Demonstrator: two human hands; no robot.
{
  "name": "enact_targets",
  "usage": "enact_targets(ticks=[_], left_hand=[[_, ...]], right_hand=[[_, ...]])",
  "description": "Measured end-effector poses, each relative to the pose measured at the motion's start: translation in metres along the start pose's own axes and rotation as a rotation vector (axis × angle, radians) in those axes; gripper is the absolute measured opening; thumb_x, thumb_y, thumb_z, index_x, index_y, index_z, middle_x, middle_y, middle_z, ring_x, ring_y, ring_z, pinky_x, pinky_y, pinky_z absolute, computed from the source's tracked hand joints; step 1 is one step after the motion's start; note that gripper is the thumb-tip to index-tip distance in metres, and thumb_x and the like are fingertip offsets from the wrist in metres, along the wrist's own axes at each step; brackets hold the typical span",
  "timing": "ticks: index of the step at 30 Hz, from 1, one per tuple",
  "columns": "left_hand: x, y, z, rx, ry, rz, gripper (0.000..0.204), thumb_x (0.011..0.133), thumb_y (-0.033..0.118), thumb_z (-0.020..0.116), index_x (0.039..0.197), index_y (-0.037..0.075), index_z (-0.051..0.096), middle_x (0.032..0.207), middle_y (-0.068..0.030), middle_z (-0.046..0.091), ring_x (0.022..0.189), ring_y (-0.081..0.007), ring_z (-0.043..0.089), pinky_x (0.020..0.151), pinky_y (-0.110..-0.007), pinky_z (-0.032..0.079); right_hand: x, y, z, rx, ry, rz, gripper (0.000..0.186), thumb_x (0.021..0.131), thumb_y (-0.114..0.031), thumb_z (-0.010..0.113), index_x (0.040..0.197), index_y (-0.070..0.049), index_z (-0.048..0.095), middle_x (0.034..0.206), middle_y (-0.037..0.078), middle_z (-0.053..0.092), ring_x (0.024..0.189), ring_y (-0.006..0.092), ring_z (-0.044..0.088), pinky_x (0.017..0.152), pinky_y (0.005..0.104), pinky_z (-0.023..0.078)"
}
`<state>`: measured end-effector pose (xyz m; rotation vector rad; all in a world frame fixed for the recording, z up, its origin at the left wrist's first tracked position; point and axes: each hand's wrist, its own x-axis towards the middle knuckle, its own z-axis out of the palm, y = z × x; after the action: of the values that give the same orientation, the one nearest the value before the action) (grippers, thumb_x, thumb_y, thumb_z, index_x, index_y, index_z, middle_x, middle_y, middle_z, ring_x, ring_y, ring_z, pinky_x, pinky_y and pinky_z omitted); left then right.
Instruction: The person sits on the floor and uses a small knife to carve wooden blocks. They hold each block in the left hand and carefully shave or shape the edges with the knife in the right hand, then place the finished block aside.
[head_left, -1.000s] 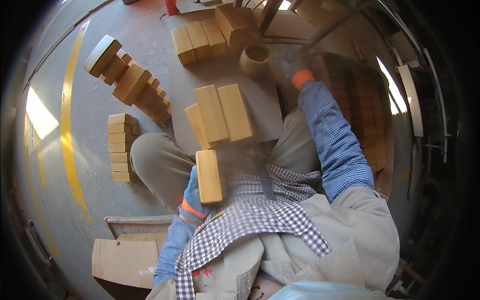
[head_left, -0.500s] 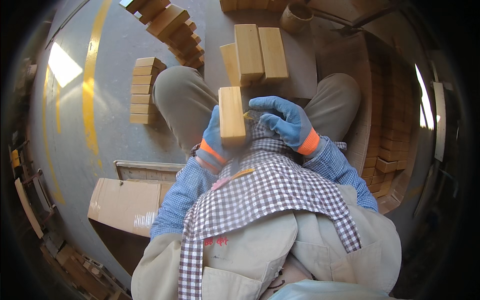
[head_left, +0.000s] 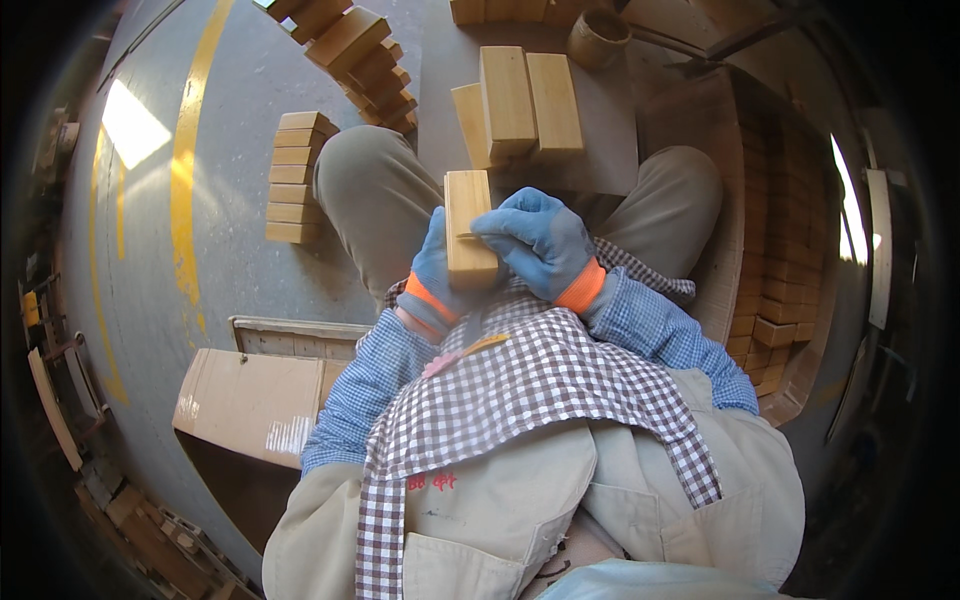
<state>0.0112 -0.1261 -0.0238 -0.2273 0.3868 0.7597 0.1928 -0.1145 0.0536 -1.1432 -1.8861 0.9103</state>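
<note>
While the blue-gloved left hand (head_left: 434, 266) is curled around a yellowish rectangular wooden block (head_left: 468, 206) beyond the brown-and-white checked apron (head_left: 540, 375), the blue-gloved right hand (head_left: 545, 240) touches its top, fingers bent; I cannot tell whether they pinch anything. Three similar blocks (head_left: 507, 105) rest on the far grey-brown tabletop (head_left: 610, 125).

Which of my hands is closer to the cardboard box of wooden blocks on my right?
Right. Your right hand touches the held block, with the box off to its right; your left hand, at the block's left, is farther.
</note>
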Motion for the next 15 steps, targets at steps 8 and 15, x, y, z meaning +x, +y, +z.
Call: enact_targets(ticks=[8,15], left_hand=[[-0.002,-0.001,-0.002,0.066,0.079,-0.011,0.072,0.092,0.067,0.047,0.139,0.013,0.044,0.128,-0.0128,0.053,0.117,-0.0281,0.053,0.102,-0.047,0.045],[-0.001,0.001,-0.011,0.050,0.017,-0.005,0.062,0.097,0.059,0.044,0.137,0.013,0.045,0.126,-0.0090,0.055,0.112,-0.0215,0.057,0.098,-0.039,0.048]], right_hand=[[-0.002,0.000,-0.002,-0.106,-0.041,-0.062,0.016,0.084,-0.009,0.070,0.101,-0.009,0.073,0.088,0.006,0.067,0.083,0.0226,0.061,0.075,0.0338,0.052],[0.006,0.016,0.003,0.031,0.059,0.060,0.017,0.087,-0.006,0.066,0.103,-0.008,0.073,0.089,0.006,0.066,0.083,0.0217,0.061,0.077,0.0319,0.053]])
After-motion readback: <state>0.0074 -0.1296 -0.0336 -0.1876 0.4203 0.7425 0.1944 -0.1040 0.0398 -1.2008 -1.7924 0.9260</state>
